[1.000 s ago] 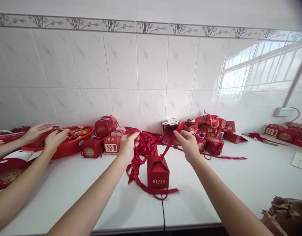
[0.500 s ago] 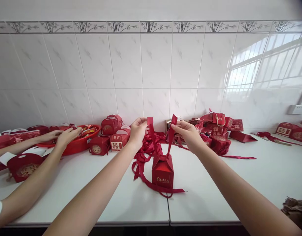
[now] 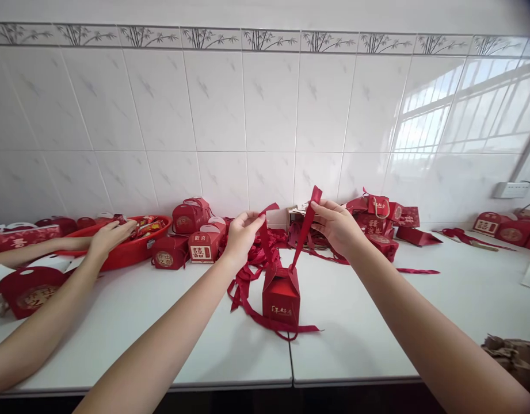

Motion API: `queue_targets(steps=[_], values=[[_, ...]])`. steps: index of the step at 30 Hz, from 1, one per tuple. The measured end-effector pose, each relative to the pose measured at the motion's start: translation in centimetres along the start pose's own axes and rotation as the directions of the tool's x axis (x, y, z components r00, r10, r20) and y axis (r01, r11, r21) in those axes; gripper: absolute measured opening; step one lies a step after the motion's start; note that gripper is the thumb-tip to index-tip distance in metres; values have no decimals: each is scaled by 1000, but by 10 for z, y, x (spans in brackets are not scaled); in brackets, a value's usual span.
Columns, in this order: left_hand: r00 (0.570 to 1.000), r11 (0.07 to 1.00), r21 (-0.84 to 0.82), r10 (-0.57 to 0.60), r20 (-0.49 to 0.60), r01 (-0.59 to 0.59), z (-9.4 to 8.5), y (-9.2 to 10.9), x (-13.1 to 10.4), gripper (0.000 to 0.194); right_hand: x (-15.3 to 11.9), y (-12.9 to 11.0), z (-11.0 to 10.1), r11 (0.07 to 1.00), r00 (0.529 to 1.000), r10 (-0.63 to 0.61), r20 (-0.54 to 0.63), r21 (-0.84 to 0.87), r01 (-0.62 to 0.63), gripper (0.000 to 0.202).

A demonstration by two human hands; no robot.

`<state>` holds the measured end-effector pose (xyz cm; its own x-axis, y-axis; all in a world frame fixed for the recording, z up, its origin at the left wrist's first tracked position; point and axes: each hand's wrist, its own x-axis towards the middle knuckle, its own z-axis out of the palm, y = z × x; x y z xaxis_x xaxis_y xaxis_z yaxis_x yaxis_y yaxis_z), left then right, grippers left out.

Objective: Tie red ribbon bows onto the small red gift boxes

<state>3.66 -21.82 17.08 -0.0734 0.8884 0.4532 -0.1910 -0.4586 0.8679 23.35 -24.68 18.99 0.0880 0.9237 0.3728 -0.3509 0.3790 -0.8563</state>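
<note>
We're in a workroom: glossy white rectangular wall tiles (image 3: 269, 103), a long white table (image 3: 463, 282), red cardboard boxes (image 3: 187, 218) along its far edge.

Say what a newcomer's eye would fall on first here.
Probably the small red box at centre on the white table, with red ribbon pinched above it in the left hand and right hand. Next, the orange-red basin of packets at left, a co-worker's hand over it.

The middle box (image 3: 281, 302) stands on the worktop (image 3: 355, 339), a strip of ribbon (image 3: 307, 329) before it. Behind is a heap of ribbons (image 3: 258, 256); left of that, a cluster of boxes (image 3: 166, 251) — then a basin (image 3: 124, 257) with packets (image 3: 150, 225) inside. To the right, a pile of boxes (image 3: 377, 222) sits before the wall (image 3: 271, 103) — farther right, another box group (image 3: 513, 232).
</note>
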Motion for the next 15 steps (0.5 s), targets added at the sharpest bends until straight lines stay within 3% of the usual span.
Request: queue_targets(steps=[3, 8, 15], values=[[1000, 1000, -31, -3, 26, 4, 1, 6, 1, 25, 1, 0, 0, 999, 999, -40, 18, 1, 40, 21], [993, 998, -19, -53, 103, 55, 9, 23, 6, 22, 2, 2, 3, 996, 986, -79, 150, -19, 83, 27], [991, 1000, -4, 5, 134, -4, 9, 26, 7, 22, 5, 6, 11, 998, 979, -58, 195, -13, 62, 29]])
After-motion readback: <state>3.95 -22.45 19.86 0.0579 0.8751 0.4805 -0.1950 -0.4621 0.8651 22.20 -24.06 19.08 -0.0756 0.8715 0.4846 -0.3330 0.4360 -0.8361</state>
